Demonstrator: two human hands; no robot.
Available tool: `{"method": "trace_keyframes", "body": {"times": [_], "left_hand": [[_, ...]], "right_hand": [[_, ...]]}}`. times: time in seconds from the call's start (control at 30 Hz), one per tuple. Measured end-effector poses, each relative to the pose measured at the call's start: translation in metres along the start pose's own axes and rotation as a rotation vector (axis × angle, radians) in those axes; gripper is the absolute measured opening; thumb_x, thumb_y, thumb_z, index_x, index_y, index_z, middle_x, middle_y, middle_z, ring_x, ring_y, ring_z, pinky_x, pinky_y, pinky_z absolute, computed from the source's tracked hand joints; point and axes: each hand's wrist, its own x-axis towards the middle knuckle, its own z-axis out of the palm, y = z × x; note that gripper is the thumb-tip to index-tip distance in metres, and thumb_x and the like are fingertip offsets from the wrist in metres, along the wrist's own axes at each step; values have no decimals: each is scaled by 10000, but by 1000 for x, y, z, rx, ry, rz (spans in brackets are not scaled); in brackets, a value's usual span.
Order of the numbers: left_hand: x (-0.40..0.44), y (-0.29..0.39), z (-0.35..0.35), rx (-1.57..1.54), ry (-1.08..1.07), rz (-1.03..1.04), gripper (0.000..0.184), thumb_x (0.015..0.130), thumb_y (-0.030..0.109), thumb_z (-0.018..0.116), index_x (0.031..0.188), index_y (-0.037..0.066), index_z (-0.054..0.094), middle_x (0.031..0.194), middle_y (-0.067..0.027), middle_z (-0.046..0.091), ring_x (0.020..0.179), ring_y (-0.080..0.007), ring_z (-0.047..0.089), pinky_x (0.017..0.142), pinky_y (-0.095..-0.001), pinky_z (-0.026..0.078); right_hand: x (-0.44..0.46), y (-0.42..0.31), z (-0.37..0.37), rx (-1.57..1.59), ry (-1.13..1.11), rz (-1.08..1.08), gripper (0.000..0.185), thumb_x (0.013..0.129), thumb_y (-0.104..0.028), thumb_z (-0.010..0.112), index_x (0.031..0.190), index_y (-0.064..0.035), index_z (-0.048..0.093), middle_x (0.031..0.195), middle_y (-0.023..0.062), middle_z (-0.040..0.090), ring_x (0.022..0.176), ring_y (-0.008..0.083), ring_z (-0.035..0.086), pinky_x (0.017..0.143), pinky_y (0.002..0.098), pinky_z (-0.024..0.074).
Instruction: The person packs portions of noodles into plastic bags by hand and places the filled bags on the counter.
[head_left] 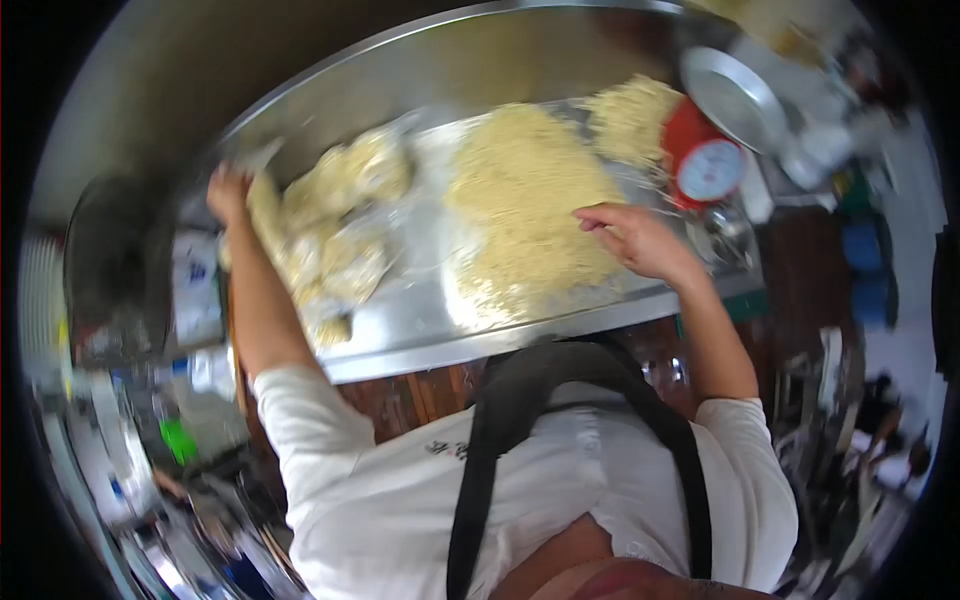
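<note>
My left hand [230, 193] is at the far left end of the metal table, closed on the end of a clear plastic bag [264, 205] of pale yellow noodles. More bagged noodles [350, 175] lie just right of it, bunched in clear plastic. Over the right edge of a broad, flat spread of loose yellow noodles [520, 200] hovers my right hand [635, 238]. Its fingers are drawn together and curled, with nothing visible in them. Whether its fingertips touch the noodles is hard to see, as motion blurs the view.
A red dial scale [705, 160] stands at the right, beside another noodle pile [630, 115]. Behind it a round metal pan [735, 95] leans over the corner. The metal table [400, 348] has a raised back wall. Other people [890, 450] are far off at the right.
</note>
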Motion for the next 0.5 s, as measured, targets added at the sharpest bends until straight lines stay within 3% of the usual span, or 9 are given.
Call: {"method": "trace_keyframes", "body": {"times": [0.07,0.13,0.17,0.2,0.27,0.37,0.43,0.47,0.5], "left_hand": [[-3,-70,-36,33,-10,-298,376,932,254,622,1240,47,562,1129,-137,641,859,-254,658,708,-388,566],[-17,-115,-32,78,10,-443,536,918,269,632,1390,63,481,1277,-164,621,951,-277,664,746,-384,551],[-66,-90,18,343,-8,-324,556,956,185,552,1454,36,354,1231,-206,638,807,-264,658,643,-342,532],[-115,-75,68,385,36,-223,518,961,163,541,1427,3,381,1085,-166,684,690,-205,627,585,-298,499],[-207,-47,156,176,-33,-139,517,962,172,570,1418,1,398,981,-128,684,655,-176,605,568,-299,498],[-340,-23,273,172,-149,-152,478,985,185,575,1416,32,437,929,-101,665,632,-144,602,616,-287,547],[-404,-14,339,180,-275,-233,450,1003,176,547,1419,42,437,925,-112,672,641,-141,623,617,-291,548],[-431,-2,373,216,-372,-236,437,1005,153,541,1415,39,439,919,-115,674,642,-140,624,611,-288,544],[-452,7,401,276,-458,-228,440,1001,135,553,1408,18,437,914,-106,676,647,-135,623,619,-278,540]], "right_hand": [[-48,42,-14,31,43,141,321,904,-12,586,1223,-39,613,1036,150,699,956,304,674,846,374,530],[-95,67,-49,-21,158,263,319,901,-16,600,1217,-46,621,1016,136,703,930,275,678,829,358,532],[-115,83,-65,-40,202,305,318,899,-18,607,1215,-49,624,1006,129,706,916,260,680,820,350,533],[-139,109,-81,-105,410,269,297,893,-16,613,1188,-33,636,965,94,709,876,199,673,795,317,532],[-172,129,-144,-17,696,505,251,909,-23,597,1156,-11,644,930,65,700,855,148,657,792,289,525],[-229,241,-245,-170,1164,405,233,909,-67,590,1136,-39,637,870,94,697,784,187,673,739,316,535],[-239,286,-321,-522,1292,476,264,894,-146,623,1140,-50,632,854,136,682,764,296,667,739,367,542],[-242,311,-354,-546,1268,528,310,846,-133,646,1149,-69,635,1054,167,670,993,325,643,874,404,509],[-237,334,-381,-724,1200,530,334,830,-130,652,1161,-84,636,1150,170,628,1097,327,585,935,433,468]]}}
